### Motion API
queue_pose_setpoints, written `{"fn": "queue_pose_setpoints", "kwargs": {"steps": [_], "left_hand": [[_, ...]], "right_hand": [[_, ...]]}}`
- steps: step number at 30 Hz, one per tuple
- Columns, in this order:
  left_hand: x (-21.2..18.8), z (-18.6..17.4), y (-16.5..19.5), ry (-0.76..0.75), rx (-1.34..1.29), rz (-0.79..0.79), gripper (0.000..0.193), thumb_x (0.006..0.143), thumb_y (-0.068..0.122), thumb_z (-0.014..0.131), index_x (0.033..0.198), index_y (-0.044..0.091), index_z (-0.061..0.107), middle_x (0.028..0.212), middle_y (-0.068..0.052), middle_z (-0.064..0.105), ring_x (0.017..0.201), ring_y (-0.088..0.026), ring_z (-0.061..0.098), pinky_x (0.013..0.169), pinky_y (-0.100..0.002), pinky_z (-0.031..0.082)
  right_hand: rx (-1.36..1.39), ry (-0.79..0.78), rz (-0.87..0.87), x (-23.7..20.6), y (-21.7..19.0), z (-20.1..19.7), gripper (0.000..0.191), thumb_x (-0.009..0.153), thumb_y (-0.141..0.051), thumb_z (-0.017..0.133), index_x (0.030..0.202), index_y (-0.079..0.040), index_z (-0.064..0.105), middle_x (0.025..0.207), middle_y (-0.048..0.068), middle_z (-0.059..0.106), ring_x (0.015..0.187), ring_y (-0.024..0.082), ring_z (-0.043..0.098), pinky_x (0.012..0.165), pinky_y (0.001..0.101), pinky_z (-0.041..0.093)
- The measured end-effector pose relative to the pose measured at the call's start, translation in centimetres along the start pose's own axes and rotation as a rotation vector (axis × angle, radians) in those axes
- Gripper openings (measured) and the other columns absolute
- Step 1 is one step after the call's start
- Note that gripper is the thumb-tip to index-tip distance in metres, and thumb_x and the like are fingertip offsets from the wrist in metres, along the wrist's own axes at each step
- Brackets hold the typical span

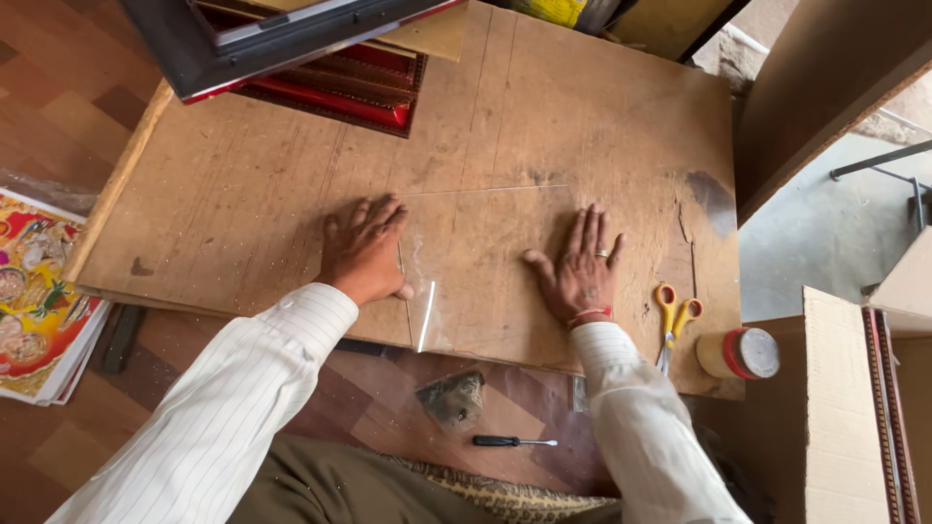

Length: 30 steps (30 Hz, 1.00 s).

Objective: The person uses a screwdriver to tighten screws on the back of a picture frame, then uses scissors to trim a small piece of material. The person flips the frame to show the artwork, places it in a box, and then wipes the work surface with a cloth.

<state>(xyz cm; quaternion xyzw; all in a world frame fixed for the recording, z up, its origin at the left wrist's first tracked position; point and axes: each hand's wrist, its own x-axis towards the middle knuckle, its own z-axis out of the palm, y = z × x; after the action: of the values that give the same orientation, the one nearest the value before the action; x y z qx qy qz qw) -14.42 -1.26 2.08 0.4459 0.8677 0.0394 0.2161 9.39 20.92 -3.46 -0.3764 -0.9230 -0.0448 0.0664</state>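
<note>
Worn wood, scratched and stained, makes up the bench (243,194), a broad board laid over a tiled wooden floor. Both hands lie flat on it with fingers spread, neither grip closed on anything: the left hand (364,250) presses palm-down at the left edge of a clear sheet of glass (476,262), and the right hand (580,272), with a ring on one finger and a red thread at the wrist, presses on the sheet's right part. The glass lies flat on the board between and under the two palms, its far edge showing as a thin pale line and its near end reaching past the bench's front edge. Just right of the right hand lie scissors (673,315) with orange and yellow handles, and beside them stands a roll of tape (743,353) with a red rim. Below the bench's front edge, on the floor, lie a small screwdriver (513,442) with a black handle and a dull folded scrap. At the far end rest a dark picture frame (194,58) and a red ornate frame (359,92). Colourful printed pictures (39,301) lie stacked on the floor at left, and a cardboard box (835,408) stands at right.
</note>
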Motion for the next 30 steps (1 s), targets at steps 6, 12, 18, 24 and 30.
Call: {"fn": "queue_pose_setpoints", "kwargs": {"steps": [6, 12, 18, 24, 30], "left_hand": [[0.7, 0.8, -0.6, 0.242, 0.095, 0.093, 0.097, 0.073, 0.026, 0.087, 0.156, 0.023, 0.039, 0.171, 0.005, 0.024, 0.154, -0.026, 0.022, 0.113, -0.067, 0.023], [0.1, -0.6, -0.2, -0.038, 0.007, -0.009, 0.122, 0.061, 0.039, 0.098, 0.159, 0.025, 0.027, 0.171, 0.008, 0.013, 0.157, -0.023, 0.013, 0.12, -0.064, 0.019], [-0.5, -1.6, 0.9, -0.04, 0.057, -0.022, 0.127, 0.062, 0.04, 0.099, 0.161, 0.024, 0.021, 0.172, 0.007, 0.01, 0.158, -0.02, 0.011, 0.123, -0.06, 0.016], [-0.4, -1.4, 0.2, -0.037, 0.054, 0.0, 0.124, 0.063, 0.046, 0.096, 0.16, 0.024, 0.023, 0.172, 0.008, 0.012, 0.158, -0.021, 0.012, 0.123, -0.06, 0.018], [-0.6, -1.8, 0.4, -0.03, 0.088, 0.008, 0.123, 0.06, 0.048, 0.097, 0.159, 0.025, 0.028, 0.171, 0.006, 0.015, 0.157, -0.02, 0.015, 0.124, -0.056, 0.017]], "right_hand": [[0.157, -0.052, -0.515, -4.1, -16.9, 3.2, 0.116, 0.084, -0.083, 0.044, 0.159, 0.002, 0.023, 0.167, 0.023, 0.018, 0.156, 0.038, 0.013, 0.125, 0.0535, 0.006], [0.253, -0.066, -0.132, -0.9, -2.3, -0.2, 0.108, 0.091, -0.079, 0.039, 0.162, -0.001, 0.017, 0.169, 0.024, 0.014, 0.156, 0.037, 0.012, 0.125, 0.049, 0.007], [-0.216, 0.099, -0.36, -3.3, -6.8, 0.2, 0.095, 0.098, -0.07, 0.04, 0.165, -0.006, 0.019, 0.173, 0.014, 0.017, 0.161, 0.033, 0.012, 0.129, 0.0483, 0.006], [0.216, -0.147, -0.556, -2.2, -13.1, 1.0, 0.112, 0.089, -0.083, 0.028, 0.163, 0.0, 0.013, 0.171, 0.018, 0.012, 0.159, 0.033, 0.009, 0.127, 0.0474, 0.004], [0.056, -0.266, -0.007, 4.1, -2.7, -2.9, 0.108, 0.092, -0.083, 0.015, 0.161, -0.002, 0.0, 0.169, 0.021, -0.001, 0.157, 0.032, 0.0, 0.123, 0.0436, -0.002]]}}
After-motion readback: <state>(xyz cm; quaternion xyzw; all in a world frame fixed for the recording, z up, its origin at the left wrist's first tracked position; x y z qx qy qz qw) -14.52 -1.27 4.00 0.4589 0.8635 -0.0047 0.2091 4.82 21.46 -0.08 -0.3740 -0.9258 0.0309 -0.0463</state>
